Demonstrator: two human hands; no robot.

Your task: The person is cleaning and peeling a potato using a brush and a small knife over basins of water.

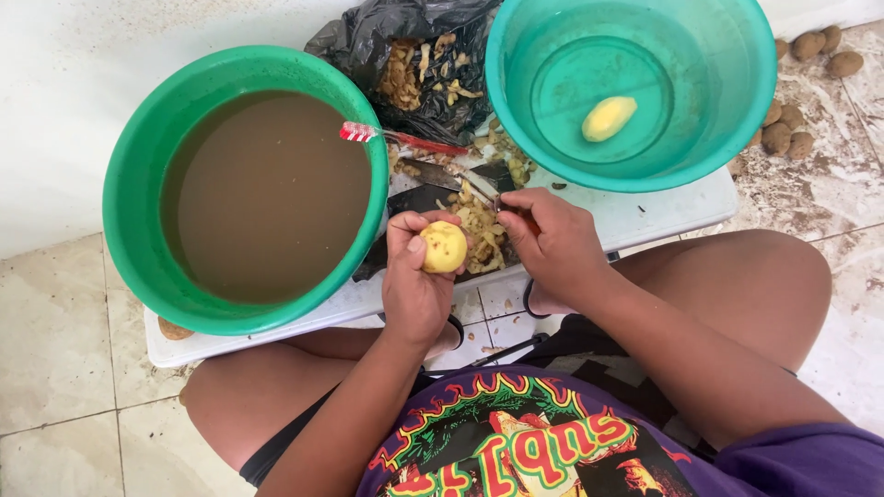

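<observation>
My left hand [414, 276] holds a peeled yellow potato [444, 247] between thumb and fingers, just above a pile of peelings [481, 236]. Beside it, my right hand [551, 241] grips a small peeler or knife [498, 203] whose metal tip points toward the potato. Both hands hover over a low white board [635, 213] resting before my knees. Another peeled potato [609, 118] lies in clear water inside the teal basin [737, 120] at the upper right.
A green basin [138, 166] of muddy brown water stands at the left, with a red-handled brush [396, 138] on its rim. A black bag [424, 55] holds peelings. Unpeeled potatoes [788, 136] lie on the tiled floor at right. A knife blade [442, 177] lies near the bag.
</observation>
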